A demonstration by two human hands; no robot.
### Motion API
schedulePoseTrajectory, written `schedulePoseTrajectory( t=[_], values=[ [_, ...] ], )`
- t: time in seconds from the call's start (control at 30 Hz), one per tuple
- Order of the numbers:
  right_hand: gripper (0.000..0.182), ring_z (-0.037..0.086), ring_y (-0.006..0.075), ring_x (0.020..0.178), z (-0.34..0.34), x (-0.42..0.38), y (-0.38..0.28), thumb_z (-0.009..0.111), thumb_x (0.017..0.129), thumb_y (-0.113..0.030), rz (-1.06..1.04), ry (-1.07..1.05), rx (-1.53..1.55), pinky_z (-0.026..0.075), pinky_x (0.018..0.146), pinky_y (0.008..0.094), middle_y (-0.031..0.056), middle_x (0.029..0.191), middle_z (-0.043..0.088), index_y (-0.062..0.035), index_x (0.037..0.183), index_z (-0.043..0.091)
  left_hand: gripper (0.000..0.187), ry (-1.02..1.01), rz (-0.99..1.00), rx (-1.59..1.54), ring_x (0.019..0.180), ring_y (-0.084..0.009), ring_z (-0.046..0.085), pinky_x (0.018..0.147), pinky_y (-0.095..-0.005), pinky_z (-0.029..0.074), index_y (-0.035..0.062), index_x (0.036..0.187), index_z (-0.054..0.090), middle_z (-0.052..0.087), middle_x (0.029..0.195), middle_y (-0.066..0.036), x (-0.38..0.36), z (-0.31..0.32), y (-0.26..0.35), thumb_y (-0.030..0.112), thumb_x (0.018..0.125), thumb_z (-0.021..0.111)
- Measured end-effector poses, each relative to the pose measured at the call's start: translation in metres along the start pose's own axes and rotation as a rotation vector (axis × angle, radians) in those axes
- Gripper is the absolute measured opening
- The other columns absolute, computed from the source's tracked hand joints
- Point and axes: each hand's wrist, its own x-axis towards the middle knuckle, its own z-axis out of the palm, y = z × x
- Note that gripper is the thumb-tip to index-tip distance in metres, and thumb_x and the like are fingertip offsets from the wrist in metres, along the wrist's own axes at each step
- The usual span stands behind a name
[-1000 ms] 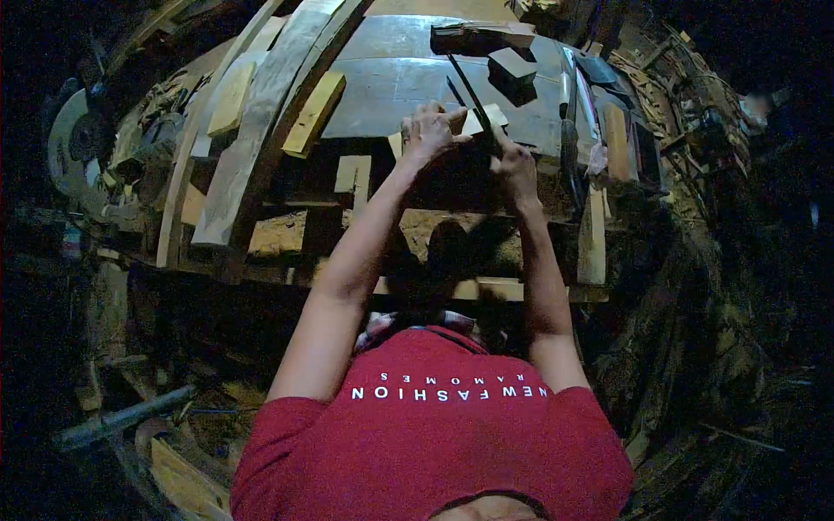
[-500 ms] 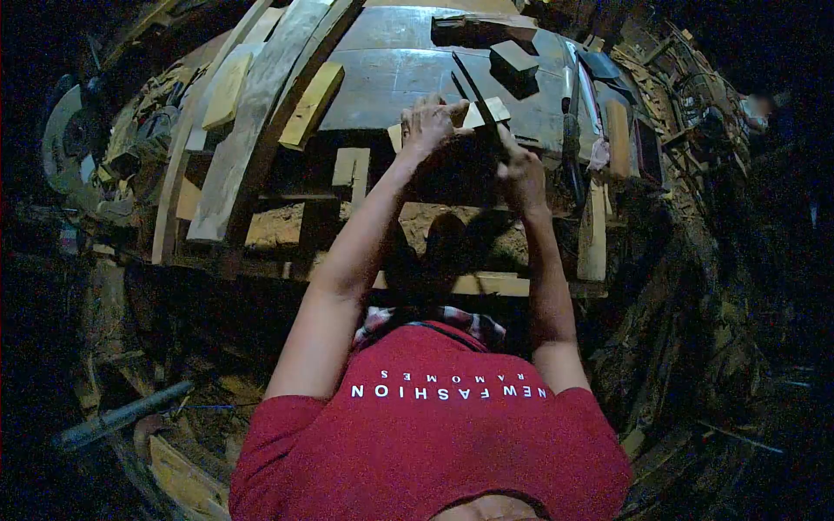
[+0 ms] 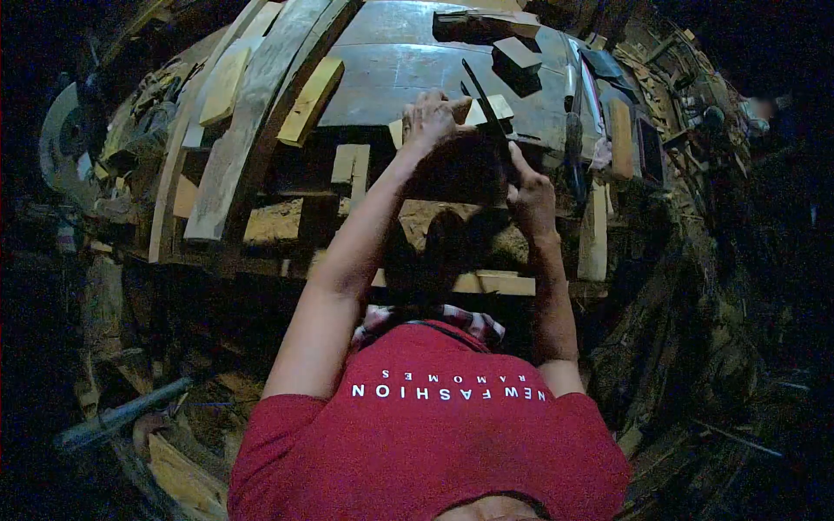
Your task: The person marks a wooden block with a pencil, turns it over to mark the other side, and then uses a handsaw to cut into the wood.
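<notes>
A pale piece of wood (image 3: pixel 497 109) lies across the dark workbench, and my left hand (image 3: pixel 432 122) grips it from above with fingers curled round it. One end of the wood shows to the left of that hand, the other to the right. My right hand (image 3: pixel 531 193) is closed around the handle of a long, dark handsaw (image 3: pixel 486 102). The saw's thin blade, seen nearly edge-on, crosses the wood just right of my left hand. Its teeth and most of its handle cannot be made out.
Long boards (image 3: pixel 252 113) run along the left side, with a yellowish block (image 3: pixel 311 102) beside them. A dark-sided block (image 3: pixel 518 65) and a wood offcut (image 3: pixel 486 26) lie at the back. To the right stands an orange-brown block (image 3: pixel 621 139). A circular blade (image 3: pixel 62 139) is at far left.
My right hand has drawn the handsaw back towards my body, along the blade's length. My left hand stays on the wood in nearly the same place.
</notes>
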Motion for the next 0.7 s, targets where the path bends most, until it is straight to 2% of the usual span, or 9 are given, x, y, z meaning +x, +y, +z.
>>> schedulePoseTrajectory(
  t=[0.1,0.23,0.3,0.43,0.5,0.67,0.7],
  values=[
    [0.057,0.057,0.0346,0.075,0.014,0.037,0.003,0.057,0.070,-0.010,0.020,-0.079,-0.178,0.045,0.062,0.0394,0.0233,0.089,0.055,-0.0133,0.125,0.041,0.052,-0.028,0.004,0.020,0.090,-0.0239,0.050,0.071,-0.0433,0.042,0.0369,0.107,0.057,0.052,0.093,-0.005,0.000,0.008,-0.003,0.057,0.060,0.064],
    [0.054,0.056,0.0364,0.075,0.044,0.084,0.027,0.056,0.073,-0.013,0.023,-0.101,-0.164,0.043,0.061,0.0421,0.0234,0.085,0.055,-0.0139,0.124,0.041,0.054,-0.058,-0.036,0.013,0.091,-0.0243,0.050,0.071,-0.0425,0.042,0.0368,0.109,0.055,0.052,0.094,-0.005,0.000,0.000,0.001,0.059,0.059,0.063],
    [0.054,0.056,0.0367,0.072,0.049,0.083,0.036,0.057,0.073,-0.014,-0.162,0.048,-0.219,0.043,0.060,0.0415,0.0227,0.080,0.055,-0.0148,0.124,0.041,0.054,-0.050,-0.019,0.002,0.091,-0.0244,0.050,0.071,-0.0419,0.042,0.0367,0.109,0.056,0.052,0.094,-0.006,0.002,-0.001,-0.001,0.058,0.059,0.063],
    [0.055,0.057,0.0340,0.068,0.019,0.029,0.012,0.058,0.071,-0.012,-0.072,-0.016,-0.120,0.044,0.060,0.0406,0.0195,0.077,0.057,-0.0154,0.124,0.042,0.055,-0.054,-0.020,-0.014,0.090,-0.0242,0.050,0.070,-0.0404,0.042,0.0362,0.108,0.056,0.052,0.093,-0.006,0.002,0.001,-0.001,0.060,0.059,0.063],
    [0.055,0.057,0.0334,0.068,0.004,0.004,-0.005,0.058,0.072,-0.012,0.102,-0.038,-0.084,0.045,0.061,0.0397,0.0180,0.079,0.058,-0.0160,0.124,0.043,0.055,-0.016,-0.007,-0.013,0.089,-0.0240,0.050,0.070,-0.0409,0.042,0.0364,0.108,0.056,0.052,0.092,-0.006,0.001,0.005,-0.003,0.061,0.059,0.062],
    [0.052,0.058,0.0344,0.078,0.016,0.039,0.007,0.055,0.071,-0.007,0.065,-0.059,-0.203,0.046,0.064,0.0391,0.0198,0.087,0.058,-0.0149,0.122,0.045,0.054,0.016,-0.010,0.054,0.084,-0.0230,0.050,0.068,-0.0404,0.042,0.0370,0.106,0.057,0.052,0.089,-0.005,0.002,0.004,-0.001,0.062,0.058,0.061],
    [0.051,0.058,0.0345,0.081,0.024,0.054,0.013,0.054,0.071,-0.006,0.048,-0.092,-0.269,0.046,0.065,0.0393,0.0204,0.090,0.058,-0.0145,0.121,0.046,0.052,-0.028,-0.014,0.017,0.087,-0.0248,0.048,0.070,-0.0421,0.040,0.0352,0.106,0.058,0.050,0.092,-0.007,0.006,0.016,-0.007,0.058,0.059,0.064]
  ],
)
